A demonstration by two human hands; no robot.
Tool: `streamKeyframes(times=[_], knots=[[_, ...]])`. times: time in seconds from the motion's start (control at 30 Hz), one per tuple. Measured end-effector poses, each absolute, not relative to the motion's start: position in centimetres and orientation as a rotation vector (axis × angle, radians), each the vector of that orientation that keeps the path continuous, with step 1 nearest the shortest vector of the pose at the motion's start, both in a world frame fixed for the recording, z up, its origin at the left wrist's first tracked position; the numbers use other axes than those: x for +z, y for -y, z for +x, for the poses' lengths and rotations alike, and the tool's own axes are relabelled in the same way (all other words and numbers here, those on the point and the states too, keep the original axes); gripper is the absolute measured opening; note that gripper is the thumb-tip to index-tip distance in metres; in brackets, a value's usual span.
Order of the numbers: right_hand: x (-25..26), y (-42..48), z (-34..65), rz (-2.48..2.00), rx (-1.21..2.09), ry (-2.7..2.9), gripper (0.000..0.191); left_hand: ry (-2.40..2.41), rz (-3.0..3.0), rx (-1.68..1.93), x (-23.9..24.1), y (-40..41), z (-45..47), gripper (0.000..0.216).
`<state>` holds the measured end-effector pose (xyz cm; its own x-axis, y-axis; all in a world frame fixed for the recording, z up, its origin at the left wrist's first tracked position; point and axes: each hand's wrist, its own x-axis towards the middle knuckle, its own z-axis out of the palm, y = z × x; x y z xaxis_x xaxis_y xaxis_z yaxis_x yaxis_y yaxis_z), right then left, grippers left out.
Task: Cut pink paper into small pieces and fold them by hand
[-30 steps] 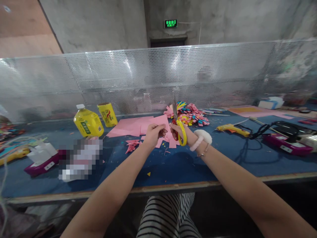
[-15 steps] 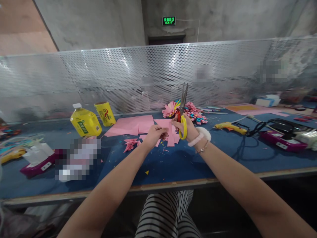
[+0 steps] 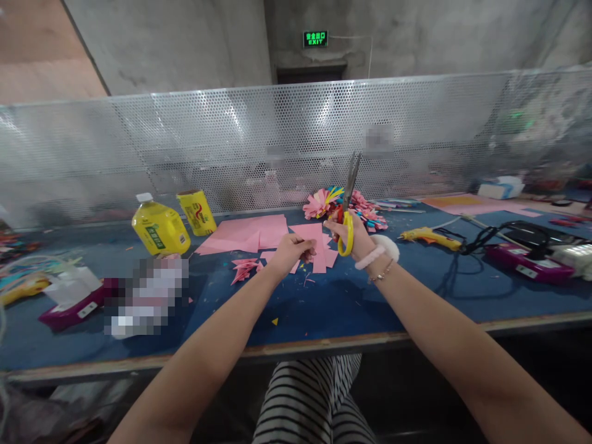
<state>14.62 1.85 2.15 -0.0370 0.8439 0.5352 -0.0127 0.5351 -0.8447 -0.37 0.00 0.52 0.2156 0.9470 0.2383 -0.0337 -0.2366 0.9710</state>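
Note:
In the head view my right hand (image 3: 355, 233) is wrapped round a pair of scissors (image 3: 346, 213) with yellow and red handles; the blades point upward. My left hand (image 3: 296, 250) is closed, fingertips pressed together just above the cut pink paper (image 3: 319, 260). Whatever may be between those fingertips is too small to make out. Larger pink sheets (image 3: 235, 233) lie beyond my left hand. A small heap of folded pink pieces (image 3: 245, 269) is to its left. Behind my right hand rest pink, yellow and blue paper tassels (image 3: 319, 203).
On the left stand a yellow bottle (image 3: 160, 227), a yellow can (image 3: 197, 213) and a purple power strip (image 3: 69, 308). At right lie a yellow glue gun (image 3: 430, 237), cables and another purple power strip (image 3: 527, 262). A perforated metal screen (image 3: 222, 148) borders the table's back.
My right hand has moved slightly to the right with the scissors, away from the left hand, and the blades lean more to the right. My left hand has barely moved.

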Motion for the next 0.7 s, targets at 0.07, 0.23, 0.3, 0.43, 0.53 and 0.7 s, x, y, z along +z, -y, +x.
streamKeyframes(times=[0.07, 0.23, 0.3, 0.43, 0.53, 0.7], knots=[[2.0, -1.8, 14.6, -0.793, 0.814, 1.456, 0.032, -0.918, 1.476, 1.223, 0.5, -0.1, -0.4, 0.023], [1.7, -1.6, 14.3, -0.824, 0.837, 1.51, 0.02, -0.904, 1.434, 1.259, 0.6, -0.1, -0.3, 0.023], [1.6, -1.7, 14.3, -0.801, 0.851, 1.531, 0.019, -0.891, 1.392, 1.29, 0.7, -0.1, -0.3, 0.023], [1.7, -1.7, 14.3, -0.787, 0.908, 1.543, 0.025, -0.807, 1.208, 1.368, 1.1, 0.0, -0.6, 0.017], [1.8, -1.1, 14.0, -0.775, 0.962, 1.617, 0.026, -0.737, 1.116, 1.407, 1.3, 0.0, -0.9, 0.015], [1.6, -0.5, 13.2, -0.693, 0.959, 1.657, 0.032, -0.735, 1.155, 1.428, 1.5, 0.1, -0.8, 0.015]])
